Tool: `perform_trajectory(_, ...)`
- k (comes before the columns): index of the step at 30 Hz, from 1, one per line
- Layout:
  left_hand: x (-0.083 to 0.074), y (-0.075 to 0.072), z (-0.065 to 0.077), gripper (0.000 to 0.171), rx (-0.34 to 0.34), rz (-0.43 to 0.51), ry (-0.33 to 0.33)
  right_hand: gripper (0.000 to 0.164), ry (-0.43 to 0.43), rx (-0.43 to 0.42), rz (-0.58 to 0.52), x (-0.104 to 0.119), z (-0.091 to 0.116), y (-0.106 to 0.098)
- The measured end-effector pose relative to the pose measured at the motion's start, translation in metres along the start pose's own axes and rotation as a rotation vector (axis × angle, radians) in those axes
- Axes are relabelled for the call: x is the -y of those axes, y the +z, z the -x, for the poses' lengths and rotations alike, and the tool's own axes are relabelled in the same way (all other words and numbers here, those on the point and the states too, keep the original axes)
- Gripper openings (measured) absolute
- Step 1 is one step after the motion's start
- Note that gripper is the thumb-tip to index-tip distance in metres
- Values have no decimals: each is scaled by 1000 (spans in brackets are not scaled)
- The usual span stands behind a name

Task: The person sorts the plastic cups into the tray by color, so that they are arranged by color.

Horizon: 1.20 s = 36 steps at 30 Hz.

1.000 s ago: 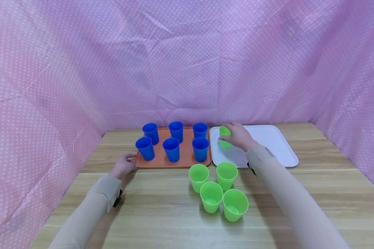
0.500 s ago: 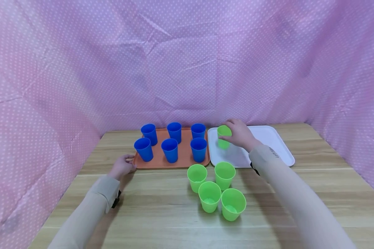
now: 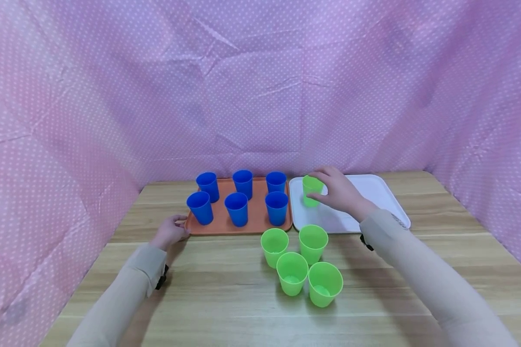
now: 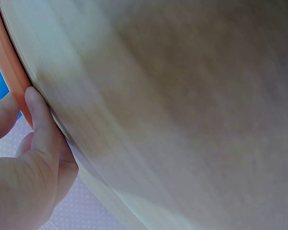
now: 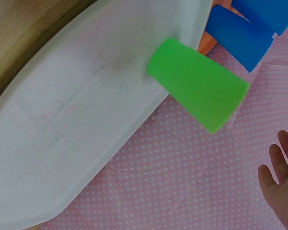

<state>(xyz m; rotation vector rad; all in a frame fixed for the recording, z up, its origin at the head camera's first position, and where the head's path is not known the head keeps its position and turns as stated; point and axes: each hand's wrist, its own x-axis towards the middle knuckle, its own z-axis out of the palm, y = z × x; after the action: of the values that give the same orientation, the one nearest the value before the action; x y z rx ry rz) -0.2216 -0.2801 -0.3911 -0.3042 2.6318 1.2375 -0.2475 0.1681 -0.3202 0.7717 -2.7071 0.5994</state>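
Observation:
A green cup (image 3: 309,188) stands upright on the left end of the white tray (image 3: 381,207). Beside this cup is my right hand (image 3: 341,193); in the right wrist view its fingers are spread apart from the cup (image 5: 199,88), with nothing in them. At the near left corner of the orange tray (image 3: 259,212), my left hand (image 3: 171,233) pinches the tray's rim between thumb and fingers, as the left wrist view shows. Several blue cups (image 3: 236,210) stand upright in two rows on the orange tray.
Several more green cups (image 3: 292,274) stand close together on the wooden table (image 3: 208,289), in front of where the trays meet. The two trays lie side by side near the table's back edge. A pink dotted cloth (image 3: 260,96) hangs behind and at both sides.
My right hand has let go of the green cup and moved slightly right, away from it. The cup stays on the white tray. My left hand keeps its place at the orange tray.

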Motion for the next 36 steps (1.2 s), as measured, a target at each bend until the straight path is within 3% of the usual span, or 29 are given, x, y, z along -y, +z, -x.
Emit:
perform_trajectory(22,-2,-7,-16,51,27,11,-7,53,-10,-22,-69,28,34,-8)
perform_trajectory(36,-3,-9,-27,50,25,-13,4,56,-79,105,-83,51,52,2)
